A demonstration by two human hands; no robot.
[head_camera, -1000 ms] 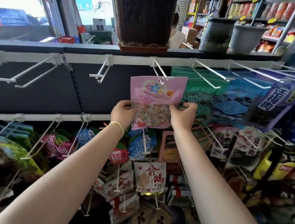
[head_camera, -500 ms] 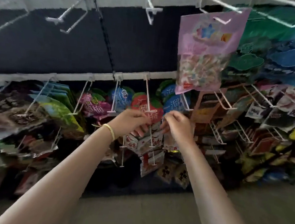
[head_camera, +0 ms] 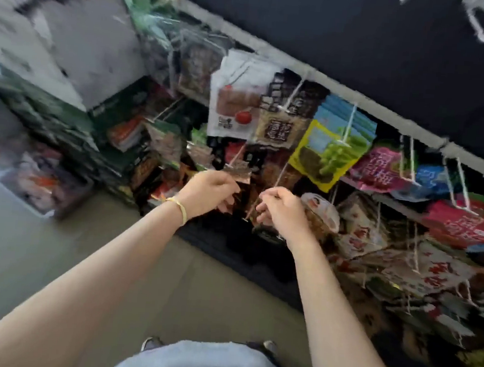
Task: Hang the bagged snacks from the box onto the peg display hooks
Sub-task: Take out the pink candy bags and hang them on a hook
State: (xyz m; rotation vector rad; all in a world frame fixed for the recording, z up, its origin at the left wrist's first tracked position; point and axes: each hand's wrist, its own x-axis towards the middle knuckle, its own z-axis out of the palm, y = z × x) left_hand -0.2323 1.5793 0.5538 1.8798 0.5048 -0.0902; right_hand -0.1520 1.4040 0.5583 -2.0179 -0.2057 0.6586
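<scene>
Before the hung bags (head_camera: 330, 150), both hands loosely curled: left hand (head_camera: 208, 190), right hand (head_camera: 282, 210).

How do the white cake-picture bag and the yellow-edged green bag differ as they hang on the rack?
The white bag shows a brown cake slice with a red cherry; the yellow-edged bag shows green pieces. The white bag hangs further left, the yellow-edged bag lower and more tilted in this view. Both hang from white wire pegs on the same rail.

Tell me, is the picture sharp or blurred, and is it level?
Head view: motion blur smears the whole frame, heaviest at the left edge; the rack rail runs tilted; the left hand and right hand stay fairly readable; package print is mostly unreadable.
</scene>
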